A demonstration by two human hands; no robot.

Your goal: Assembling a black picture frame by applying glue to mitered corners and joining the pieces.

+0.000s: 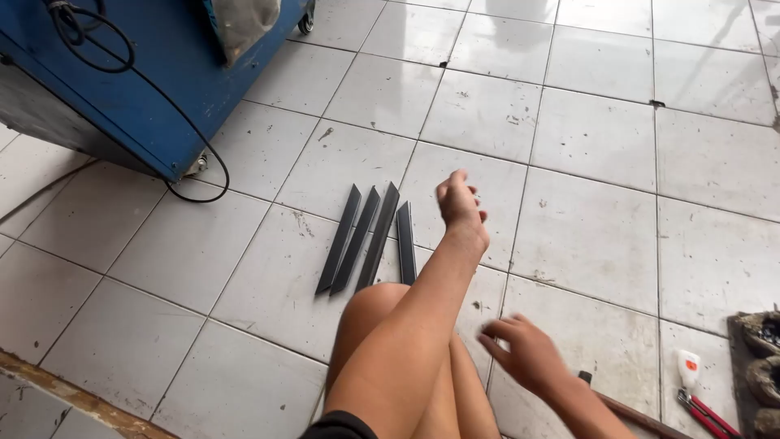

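1. Head view: four dark metal strips (370,240) lay side by side on the white tiled floor (585,146), fanned slightly, their long axes running away from the person and leaning a little to the right at the far ends.
2. The left hand (460,201) hung in the air just to the right of the strips' far ends, loosely curled and holding nothing; it touched none of them. The strips lay to its left and a little nearer the person.
3. The left forearm crossed over a raised bare knee (375,313), which covered the near ends of the two right-hand strips.
4. The right hand (526,351) was lower and further right, well apart from the strips, fingers spread and empty, hovering above the floor. The left hand was clearly the nearer of the two.
5. A brown stick (630,413) lay near the right wrist; beyond it were red-handled pliers (708,413) and a small white tube (688,367).
6. A blue machine (138,81) with a black cable (191,150) stood at the far left.
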